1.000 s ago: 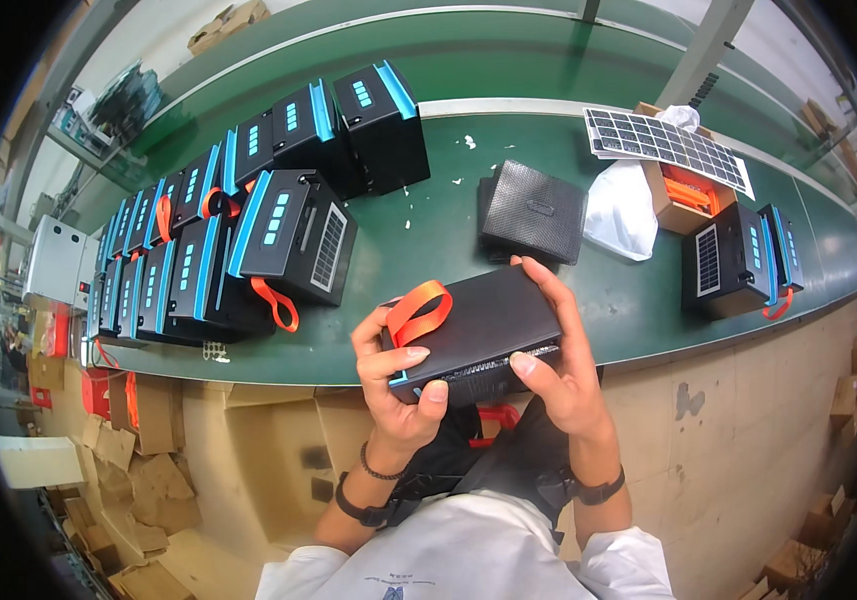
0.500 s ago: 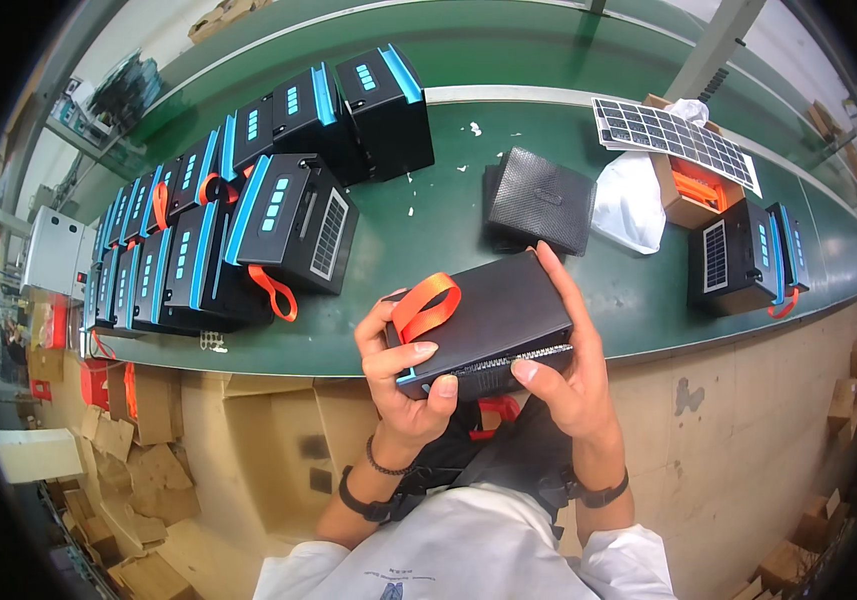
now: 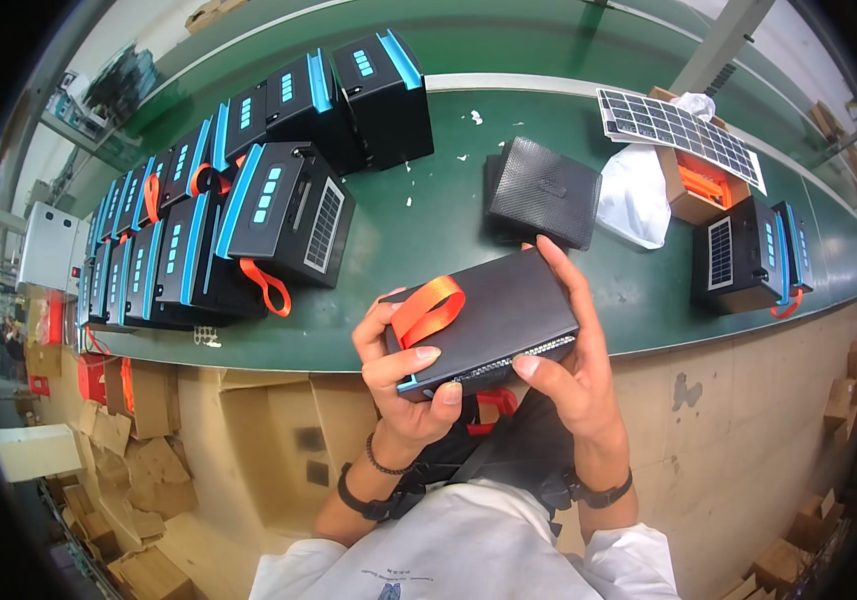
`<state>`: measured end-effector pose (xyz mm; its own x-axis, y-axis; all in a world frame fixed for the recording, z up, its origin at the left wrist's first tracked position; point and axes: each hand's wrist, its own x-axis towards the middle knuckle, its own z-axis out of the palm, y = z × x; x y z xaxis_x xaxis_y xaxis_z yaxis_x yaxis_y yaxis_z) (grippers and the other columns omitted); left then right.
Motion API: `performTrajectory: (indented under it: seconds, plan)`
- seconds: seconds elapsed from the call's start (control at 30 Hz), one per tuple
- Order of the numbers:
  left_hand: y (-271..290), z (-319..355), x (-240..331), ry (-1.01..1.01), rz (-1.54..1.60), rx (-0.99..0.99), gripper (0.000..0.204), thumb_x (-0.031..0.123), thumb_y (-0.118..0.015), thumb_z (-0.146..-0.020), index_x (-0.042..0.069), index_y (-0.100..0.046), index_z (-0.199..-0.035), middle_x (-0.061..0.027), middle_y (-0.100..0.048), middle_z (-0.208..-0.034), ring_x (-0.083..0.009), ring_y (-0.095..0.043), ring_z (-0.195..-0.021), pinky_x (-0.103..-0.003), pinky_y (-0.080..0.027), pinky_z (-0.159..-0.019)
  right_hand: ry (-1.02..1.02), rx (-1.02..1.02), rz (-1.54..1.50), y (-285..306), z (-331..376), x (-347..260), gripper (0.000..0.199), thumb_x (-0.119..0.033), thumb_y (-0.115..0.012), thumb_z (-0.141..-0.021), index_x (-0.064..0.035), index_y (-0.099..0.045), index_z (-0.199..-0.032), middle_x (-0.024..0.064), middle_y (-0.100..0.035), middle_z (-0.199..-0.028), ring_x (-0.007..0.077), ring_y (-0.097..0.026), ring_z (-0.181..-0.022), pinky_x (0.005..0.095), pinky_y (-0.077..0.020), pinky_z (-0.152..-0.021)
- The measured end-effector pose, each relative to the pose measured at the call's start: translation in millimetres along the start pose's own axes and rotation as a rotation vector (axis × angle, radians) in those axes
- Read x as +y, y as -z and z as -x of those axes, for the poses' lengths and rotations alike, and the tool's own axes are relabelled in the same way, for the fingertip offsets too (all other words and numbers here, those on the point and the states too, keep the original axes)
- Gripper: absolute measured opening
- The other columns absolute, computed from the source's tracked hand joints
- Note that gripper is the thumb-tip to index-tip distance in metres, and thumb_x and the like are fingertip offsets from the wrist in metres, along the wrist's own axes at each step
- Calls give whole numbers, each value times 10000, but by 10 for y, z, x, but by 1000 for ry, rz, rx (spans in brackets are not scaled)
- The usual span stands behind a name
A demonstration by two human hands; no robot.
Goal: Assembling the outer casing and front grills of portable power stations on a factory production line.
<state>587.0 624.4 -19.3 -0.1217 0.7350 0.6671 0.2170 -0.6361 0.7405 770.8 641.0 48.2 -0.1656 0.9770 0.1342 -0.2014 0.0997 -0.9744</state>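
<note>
Between both hands I hold a black box-shaped device (image 3: pixel 493 315) above the table's near edge. A loop of orange strap (image 3: pixel 430 312) stands up from its top face, and a light perforated strip runs along its near edge. My left hand (image 3: pixel 400 372) is closed round the left end, thumb on the near side and a finger over the top. The right end is gripped by my right hand (image 3: pixel 570 365), thumb at the perforated strip and index finger along the far corner. Black textured panels (image 3: pixel 545 195) lie stacked just beyond on the green table (image 3: pixel 418 235).
Rows of black devices with blue strips (image 3: pixel 183 245) fill the table's left side. At right are a white plastic bag (image 3: pixel 633 195), a solar panel (image 3: pixel 683 135) over a carton of orange straps (image 3: pixel 703 185), and more devices (image 3: pixel 743 262). Cardboard boxes (image 3: pixel 278 450) stand below.
The device has tilted slightly in my hands, and its perforated strip lies closer against the edge. My grip is nearly the same. The view has shifted a little.
</note>
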Motion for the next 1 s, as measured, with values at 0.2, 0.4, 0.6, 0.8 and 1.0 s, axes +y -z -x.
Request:
performTrajectory:
  seconds: [0.2, 0.4, 0.6, 0.8, 1.0]
  plan:
    - [-14, -20, -31, -25, 28, 6, 409, 356, -709, -921, 160, -497, -1212, -220, -405, -1366, -463, -465, -1268, -584, -402, -1054, 10, 8, -5, -15, -2, 18, 866, -108, -697, -809, 18, -296, -1566, 148, -470, -1431, 242, -464, -1343, 360, -312, -1158]
    - [-24, -40, -40, -74, -3, 6, 410, 358, -710, -919, 160, -494, -1207, -207, -414, -1344, -462, -472, -1252, -579, -418, -1029, 39, -49, 31, 70, -24, 34, 892, -99, -724, -813, 13, -280, -1579, 156, -466, -1455, 251, -444, -1371, 365, -305, -1165]
    - [-34, -23, -41, -65, -29, 30, 424, 390, -713, -922, 157, -490, -1197, -203, -423, -1325, -464, -483, -1239, -585, -427, -1015, 7, -120, -14, 156, -46, 80, 930, -78, -788, -804, 5, -281, -1580, 150, -455, -1471, 246, -441, -1377, 366, -298, -1174]
    - [-31, -55, -47, -73, -36, 25, 417, 391, -709, -931, 153, -485, -1190, -216, -426, -1317, -453, -504, -1216, -570, -436, -1007, 28, -67, 21, 154, -79, 107, 950, -120, -853, -771, -8, -328, -1555, 132, -485, -1418, 232, -469, -1342, 367, -345, -1152]
    - [-9, -84, -24, -37, -47, 9, 406, 374, -706, -937, 141, -495, -1193, -223, -437, -1306, -433, -509, -1217, -541, -434, -1007, 34, -58, 0, 164, -127, 170, 943, -145, -879, -751, -17, -362, -1529, 118, -498, -1397, 216, -487, -1318, 358, -379, -1127]
